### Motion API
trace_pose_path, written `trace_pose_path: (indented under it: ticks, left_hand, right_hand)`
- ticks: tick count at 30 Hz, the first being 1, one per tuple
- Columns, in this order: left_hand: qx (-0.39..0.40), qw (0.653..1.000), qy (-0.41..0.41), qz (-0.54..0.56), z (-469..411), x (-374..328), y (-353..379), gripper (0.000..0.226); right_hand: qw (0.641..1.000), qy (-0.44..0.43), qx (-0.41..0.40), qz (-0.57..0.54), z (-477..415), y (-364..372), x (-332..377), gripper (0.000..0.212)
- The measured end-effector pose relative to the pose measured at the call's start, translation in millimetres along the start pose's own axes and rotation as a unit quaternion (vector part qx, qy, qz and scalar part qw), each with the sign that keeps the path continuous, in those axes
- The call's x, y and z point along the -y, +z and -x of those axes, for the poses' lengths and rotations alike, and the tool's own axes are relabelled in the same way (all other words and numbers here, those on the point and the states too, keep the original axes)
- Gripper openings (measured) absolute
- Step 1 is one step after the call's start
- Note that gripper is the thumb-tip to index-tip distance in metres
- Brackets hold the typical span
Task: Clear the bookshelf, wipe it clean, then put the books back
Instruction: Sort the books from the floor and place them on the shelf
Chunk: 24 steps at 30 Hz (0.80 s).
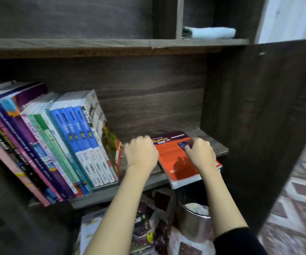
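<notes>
In the head view the orange book (176,155) lies flat on the bookshelf (215,145), right of the leaning row of books (60,144), with its near corner overhanging the board's front edge. It looks like a thin softcover, probably light and floppy, and is best lifted by that overhang. The left hand (141,153) curls at its left edge and the right hand (201,153) curls onto the cover. I cannot tell whether either one grips. I count one flat book, one folded cloth (210,32) and over a dozen leaning spines.

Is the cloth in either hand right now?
No: the cloth lies folded in the upper right compartment, while the left hand and right hand are down at the orange book.
</notes>
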<state>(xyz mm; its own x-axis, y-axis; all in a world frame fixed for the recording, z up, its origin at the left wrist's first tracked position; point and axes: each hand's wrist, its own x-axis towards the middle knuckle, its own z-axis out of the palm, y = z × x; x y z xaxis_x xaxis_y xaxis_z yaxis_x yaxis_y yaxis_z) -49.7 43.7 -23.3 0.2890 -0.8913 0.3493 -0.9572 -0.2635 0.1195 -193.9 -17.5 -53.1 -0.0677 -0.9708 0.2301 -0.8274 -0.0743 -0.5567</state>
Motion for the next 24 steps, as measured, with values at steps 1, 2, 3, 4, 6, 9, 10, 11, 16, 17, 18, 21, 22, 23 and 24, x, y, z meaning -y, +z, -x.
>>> trace_pose_path:
  ticks: [1, 2, 3, 4, 6, 9, 10, 11, 16, 17, 18, 21, 22, 23, 24]
  left_hand:
    - [0.043, 0.999, -0.011, 0.008, 2.3, -7.3, 7.6, 0.030]
    - [0.084, 0.996, -0.023, 0.015, 5.2, -15.6, 15.4, 0.031]
    - [0.119, 0.992, -0.034, 0.015, 8.1, -21.7, 22.8, 0.033]
    - [0.151, 0.987, -0.044, 0.014, 10.7, -28.0, 30.8, 0.034]
    - [0.196, 0.978, -0.072, 0.024, 15.1, -35.1, 43.8, 0.036]
    - [0.222, 0.966, -0.113, 0.073, 20.9, -42.8, 60.4, 0.036]
    - [0.225, 0.962, -0.121, 0.091, 22.6, -44.8, 64.6, 0.037]
    - [0.229, 0.959, -0.125, 0.110, 23.9, -46.4, 68.1, 0.038]
    - [0.243, 0.935, -0.146, 0.215, 17.6, -39.3, 87.1, 0.037]
    - [0.240, 0.928, -0.155, 0.238, 15.7, -34.6, 88.9, 0.035]
    - [0.239, 0.920, -0.164, 0.263, 13.8, -29.2, 91.1, 0.033]
    - [0.228, 0.875, -0.198, 0.378, 11.8, -17.3, 94.8, 0.032]
    - [0.227, 0.849, -0.215, 0.426, 12.2, -15.3, 95.8, 0.032]
    - [0.226, 0.820, -0.234, 0.470, 12.7, -14.0, 95.7, 0.030]
    - [0.224, 0.790, -0.253, 0.511, 13.4, -11.7, 94.9, 0.025]
  right_hand:
    - [1.000, 0.022, 0.007, 0.009, -1.9, -2.3, -10.5, 0.031]
    - [0.999, 0.044, 0.014, 0.015, -3.9, -3.8, -22.5, 0.032]
    - [0.998, 0.062, 0.022, 0.017, -5.6, -3.3, -32.9, 0.034]
    - [0.996, 0.079, 0.033, 0.022, -7.1, -2.4, -43.1, 0.035]
    - [0.992, 0.100, 0.057, 0.042, -8.7, 1.7, -58.5, 0.038]
    - [0.986, 0.127, 0.090, 0.061, -12.3, 8.2, -75.7, 0.053]
    - [0.984, 0.134, 0.105, 0.050, -13.2, 9.7, -79.3, 0.055]
    - [0.983, 0.139, 0.118, 0.032, -14.6, 11.3, -81.9, 0.056]
    - [0.981, 0.150, 0.121, 0.008, -17.2, 13.4, -82.2, 0.061]
    - [0.979, 0.163, 0.124, 0.003, -17.8, 12.9, -81.0, 0.066]
    - [0.975, 0.179, 0.129, -0.006, -18.5, 11.5, -79.5, 0.072]
    - [0.953, 0.241, 0.134, -0.122, -23.1, 9.8, -78.4, 0.080]
    - [0.941, 0.253, 0.128, -0.182, -23.9, 9.1, -78.0, 0.075]
    - [0.927, 0.264, 0.123, -0.235, -24.8, 9.2, -78.9, 0.065]
    - [0.911, 0.276, 0.129, -0.279, -23.8, 8.0, -78.9, 0.052]
